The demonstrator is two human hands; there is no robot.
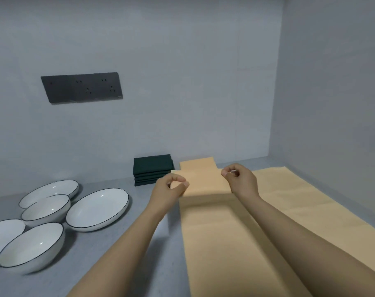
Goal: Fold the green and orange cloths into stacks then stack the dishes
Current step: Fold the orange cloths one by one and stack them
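Observation:
A long orange cloth (pixel 221 236) lies on the grey counter in front of me, its far end folded back towards me. My left hand (pixel 171 189) pinches the left corner of that raised fold and my right hand (pixel 240 181) pinches the right corner. Behind the fold sits a folded orange cloth (pixel 197 165) near the wall. A stack of folded dark green cloths (pixel 152 169) stands just left of it. Several white bowls and plates with dark rims (pixel 96 209) lie spread out at the left.
Another flat orange cloth (pixel 300 196) lies to the right, reaching towards the side wall. A dark socket panel (pixel 81 87) is on the back wall. Bare grey counter (pixel 143 213) separates the dishes from the cloth.

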